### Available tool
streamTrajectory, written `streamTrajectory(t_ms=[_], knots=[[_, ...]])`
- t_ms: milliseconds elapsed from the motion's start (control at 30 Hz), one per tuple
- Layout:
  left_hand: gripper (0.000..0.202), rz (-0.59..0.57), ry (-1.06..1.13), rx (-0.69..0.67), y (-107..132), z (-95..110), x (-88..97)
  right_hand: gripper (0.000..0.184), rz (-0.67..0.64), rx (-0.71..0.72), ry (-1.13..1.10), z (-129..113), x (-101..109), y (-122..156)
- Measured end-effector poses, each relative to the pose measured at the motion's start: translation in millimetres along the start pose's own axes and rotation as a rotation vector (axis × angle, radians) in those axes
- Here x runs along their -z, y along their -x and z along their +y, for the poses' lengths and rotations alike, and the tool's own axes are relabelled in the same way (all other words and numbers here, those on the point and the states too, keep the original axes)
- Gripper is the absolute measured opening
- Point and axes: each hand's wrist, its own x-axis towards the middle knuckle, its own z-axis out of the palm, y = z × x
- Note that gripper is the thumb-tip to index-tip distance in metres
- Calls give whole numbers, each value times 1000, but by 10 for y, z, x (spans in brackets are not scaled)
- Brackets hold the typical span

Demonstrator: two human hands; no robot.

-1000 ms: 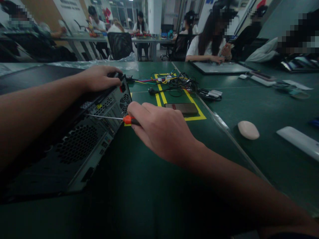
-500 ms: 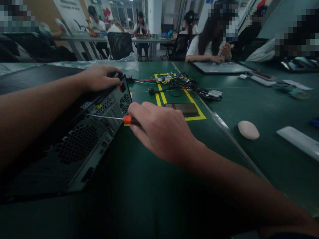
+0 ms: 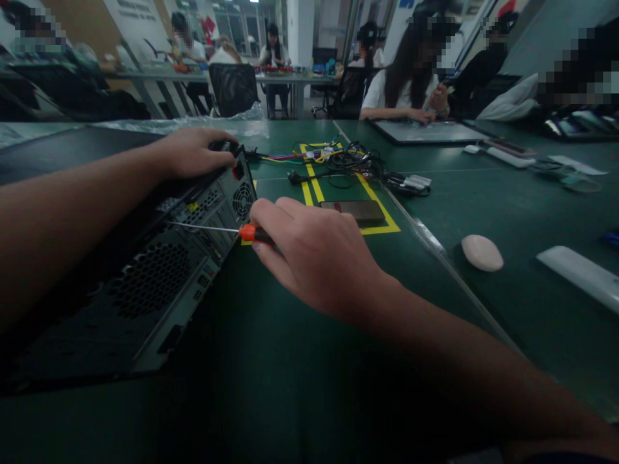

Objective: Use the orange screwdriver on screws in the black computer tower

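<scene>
A black computer tower case (image 3: 149,277) lies at the left, its metal back panel with fan grilles and ports turned toward me. My left hand (image 3: 193,151) grips its upper edge near the far corner, thumb along the rim. In my right hand (image 3: 312,258), the fingers are closed round the orange and black handle of a screwdriver (image 3: 207,228). The thin shaft points left, and its tip meets the back panel near the upper edge. Shadow hides whatever the tip touches.
Beyond my right hand are a dark flat box (image 3: 360,211), yellow tape (image 3: 387,227) and tangled cables (image 3: 353,158). On the right are a pale mouse-like object (image 3: 482,252) and a white bar (image 3: 580,274). A person across the green table (image 3: 290,361) works at a flat panel (image 3: 430,131).
My hands, the screwdriver and the computer case look nearly unmoved. In the background, people have shifted slightly.
</scene>
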Motion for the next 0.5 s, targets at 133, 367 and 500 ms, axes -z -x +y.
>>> streamTrajectory(t_ms=[133, 367, 500], knots=[[87, 2, 1, 0, 0, -1, -2, 35, 9, 1, 11, 1, -2, 6], [84, 2, 7, -7, -10, -7, -10, 33, -6, -2, 9, -6, 7, 0], [84, 5, 8, -1, -13, -15, -13, 32, -9, -7, 2, -12, 12, -3]])
